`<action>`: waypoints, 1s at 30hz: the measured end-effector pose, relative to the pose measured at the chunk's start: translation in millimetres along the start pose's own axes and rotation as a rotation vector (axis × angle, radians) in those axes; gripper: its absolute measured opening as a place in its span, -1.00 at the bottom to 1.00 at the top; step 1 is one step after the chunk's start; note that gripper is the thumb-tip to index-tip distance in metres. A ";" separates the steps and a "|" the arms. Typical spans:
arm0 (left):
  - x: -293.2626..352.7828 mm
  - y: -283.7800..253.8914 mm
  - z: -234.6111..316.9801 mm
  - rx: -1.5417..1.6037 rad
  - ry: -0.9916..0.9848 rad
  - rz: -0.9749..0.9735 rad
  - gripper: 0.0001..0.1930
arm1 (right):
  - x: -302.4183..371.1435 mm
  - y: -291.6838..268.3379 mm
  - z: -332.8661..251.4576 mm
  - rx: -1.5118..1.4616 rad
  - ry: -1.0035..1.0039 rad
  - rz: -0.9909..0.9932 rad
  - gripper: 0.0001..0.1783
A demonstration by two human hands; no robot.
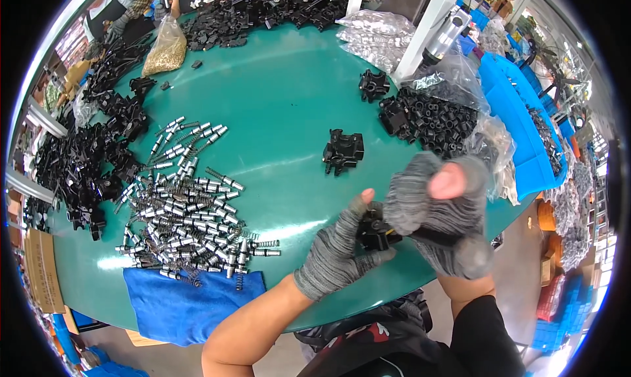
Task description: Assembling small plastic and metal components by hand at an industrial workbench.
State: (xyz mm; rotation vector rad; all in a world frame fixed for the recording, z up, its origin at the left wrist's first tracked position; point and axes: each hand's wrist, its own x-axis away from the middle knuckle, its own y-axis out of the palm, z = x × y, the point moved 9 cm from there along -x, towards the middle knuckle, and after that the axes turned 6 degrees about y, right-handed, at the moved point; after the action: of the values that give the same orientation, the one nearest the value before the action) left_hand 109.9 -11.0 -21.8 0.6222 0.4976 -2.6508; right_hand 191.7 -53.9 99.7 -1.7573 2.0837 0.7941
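Note:
My left hand (332, 259), in a grey knitted fingerless glove, is closed around a black moulded plastic housing (376, 236) close to the table's near edge. My right hand (437, 206), gloved the same way, is slightly blurred and curls around a dark, handle-like thing (437, 237). That thing's narrow end points at the housing; its exact kind is hidden by the fingers. Farther up the green table, a similar black housing (342, 151) lies alone. Another black housing (374, 86) sits near the white post.
Silver plungers with springs (190, 213) are heaped at left, beside a blue cloth (190, 305). Black parts (85, 154) pile along the left edge. Black rings (440, 121) and a blue bin (519, 127) stand right. Other people work at the far side.

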 end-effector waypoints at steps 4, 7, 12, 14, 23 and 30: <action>-3.7 -10.7 2.2 0.099 0.012 0.133 -0.07 | 3.5 5.4 -6.8 0.438 -0.086 -0.042 -0.25; 2.2 -3.4 -4.8 0.144 -0.003 0.131 -0.31 | -5.2 3.9 -15.7 -0.054 -0.086 0.130 -0.23; -6.1 -2.5 -1.5 0.166 0.037 0.106 -0.45 | 10.5 -14.7 0.6 0.022 -0.019 0.248 -0.26; -4.7 -0.8 -3.3 0.209 0.047 0.100 -0.48 | 12.9 -19.6 3.0 -0.035 -0.022 0.383 -0.41; -0.3 6.5 -12.0 0.292 -0.062 0.094 -0.49 | 16.9 -25.6 6.4 -0.023 -0.028 0.379 -0.57; -1.5 -0.4 -2.6 0.257 -0.039 0.097 -0.49 | 1.2 -17.6 -13.8 -0.076 -0.084 0.463 -0.63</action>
State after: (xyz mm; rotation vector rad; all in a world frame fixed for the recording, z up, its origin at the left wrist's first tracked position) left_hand 111.9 -9.2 -23.2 0.6494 0.1119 -2.6489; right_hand 210.2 -64.7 106.3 -1.2555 2.4637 1.0590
